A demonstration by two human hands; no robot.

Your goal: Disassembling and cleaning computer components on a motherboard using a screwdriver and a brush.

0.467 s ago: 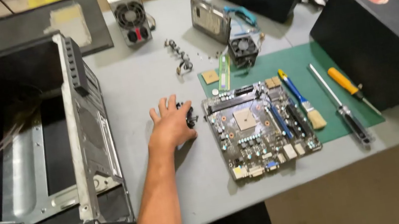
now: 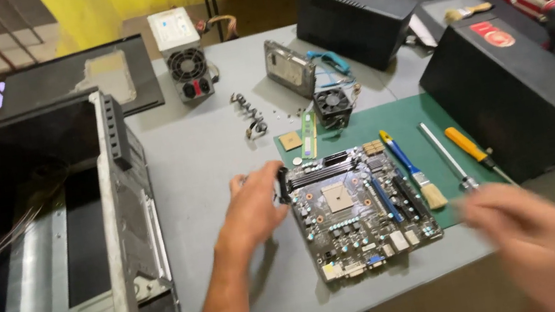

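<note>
My left hand [image 2: 252, 208] grips the motherboard's [image 2: 357, 214] left edge on the green mat [image 2: 506, 101], mid-surface. Right hand [image 2: 527, 231] blurred, grip unreadable. Lifting phase; next needs a second hold opposite.

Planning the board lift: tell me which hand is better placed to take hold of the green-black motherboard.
Left. The left hand already rests at the left edge of the green-black motherboard, its fingers touching that side. The right hand is blurred, off the board's right corner, holding nothing visible.
</note>
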